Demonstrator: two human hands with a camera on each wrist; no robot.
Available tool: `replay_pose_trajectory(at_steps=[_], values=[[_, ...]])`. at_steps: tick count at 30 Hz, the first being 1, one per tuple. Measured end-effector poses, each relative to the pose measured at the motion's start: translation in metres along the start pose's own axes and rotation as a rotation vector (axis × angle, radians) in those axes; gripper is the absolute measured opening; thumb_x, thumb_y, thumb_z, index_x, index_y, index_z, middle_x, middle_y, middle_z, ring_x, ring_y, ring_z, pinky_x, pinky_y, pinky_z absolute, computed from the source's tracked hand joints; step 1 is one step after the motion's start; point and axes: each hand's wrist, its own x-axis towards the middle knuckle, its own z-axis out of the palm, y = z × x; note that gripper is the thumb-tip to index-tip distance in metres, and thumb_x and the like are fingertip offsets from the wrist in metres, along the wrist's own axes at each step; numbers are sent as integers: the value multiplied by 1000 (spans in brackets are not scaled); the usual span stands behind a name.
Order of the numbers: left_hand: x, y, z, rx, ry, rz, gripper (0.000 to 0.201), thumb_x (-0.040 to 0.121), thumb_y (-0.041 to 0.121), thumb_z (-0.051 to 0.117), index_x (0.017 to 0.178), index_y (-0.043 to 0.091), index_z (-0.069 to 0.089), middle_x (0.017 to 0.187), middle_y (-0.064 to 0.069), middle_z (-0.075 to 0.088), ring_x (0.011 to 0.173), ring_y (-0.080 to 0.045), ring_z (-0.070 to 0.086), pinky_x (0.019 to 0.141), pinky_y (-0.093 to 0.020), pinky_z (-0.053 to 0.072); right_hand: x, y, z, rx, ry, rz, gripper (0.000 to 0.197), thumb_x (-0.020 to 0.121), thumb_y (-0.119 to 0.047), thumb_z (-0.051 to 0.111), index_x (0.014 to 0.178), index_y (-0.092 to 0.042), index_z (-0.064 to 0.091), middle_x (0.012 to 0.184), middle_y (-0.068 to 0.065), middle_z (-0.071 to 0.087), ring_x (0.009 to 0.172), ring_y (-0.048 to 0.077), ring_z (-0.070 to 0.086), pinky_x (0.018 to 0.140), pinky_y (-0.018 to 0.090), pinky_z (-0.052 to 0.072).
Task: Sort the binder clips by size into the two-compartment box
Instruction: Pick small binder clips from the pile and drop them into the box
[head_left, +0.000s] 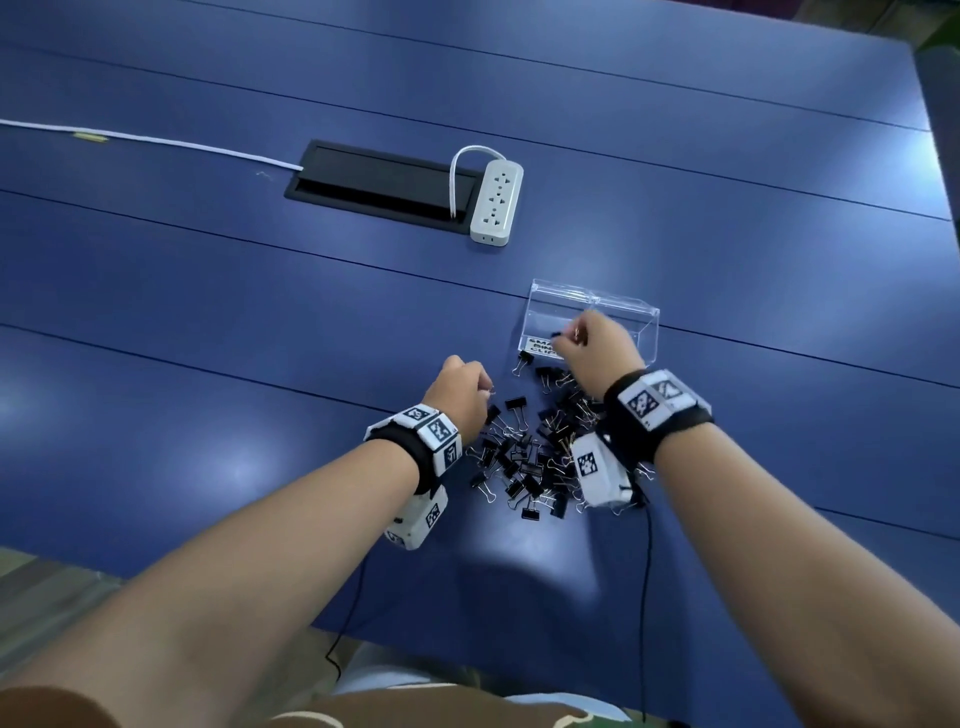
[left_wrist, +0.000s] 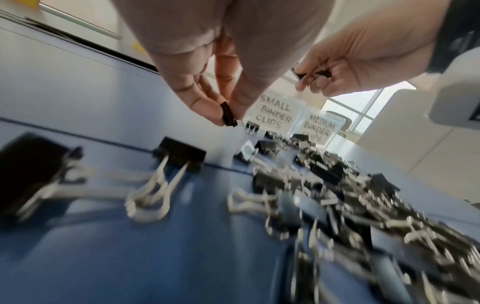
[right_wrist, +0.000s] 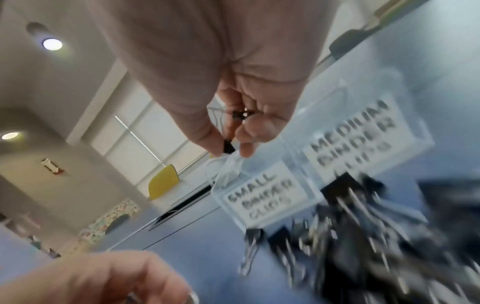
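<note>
A clear two-compartment box stands on the blue table, labelled "small binder clips" on the left and "medium binder clips" on the right. A pile of black binder clips lies just in front of it. My right hand hovers over the box's left compartment and pinches small black clips in its curled fingers. My left hand is above the pile's left edge and pinches one small black clip between thumb and fingertips.
A white power strip and a black cable hatch lie farther back on the table. A white cable runs off to the left. The table's near edge is close to my body.
</note>
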Motion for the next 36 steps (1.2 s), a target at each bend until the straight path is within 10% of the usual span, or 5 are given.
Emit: replay_pose_trajectory(at_steps=[7,15,20,27,36], values=[[19,45,-26,-108,92,109,21,94,13,47,109,14,62,114,-6,65,103,-23,61,92,-35,51,42,-10,-9,-258,-25,-68,18,85,-8,52,100,-8,62,109,14,64,100,30,58,85,33,47],[53,88,-28,-26,43,238,20,88,4,49,102,11,63,112,-12,60,98,-28,59,90,-37,50,8,16,-4,-105,79,-52,16,85,-10,51,88,-10,67,96,9,69,85,22,62,83,33,52],[47,85,-15,21,25,314,20,88,3,50,102,12,61,112,-9,56,92,-25,60,84,-37,52,-11,41,29,-282,-124,-57,29,89,-12,49,114,-11,64,120,8,54,102,29,59,93,37,49],[26,49,7,491,2,529,31,86,-1,47,113,9,57,117,-8,55,106,-28,55,87,-37,45,-19,55,34,-284,-52,-61,28,89,-15,46,110,-9,64,113,8,52,99,28,57,84,43,53],[16,19,16,523,-44,316,23,85,0,49,106,8,47,105,-12,46,89,-31,48,72,-43,49,-12,40,55,-377,-91,-126,43,85,3,51,126,-7,44,127,12,42,116,29,44,86,39,48]])
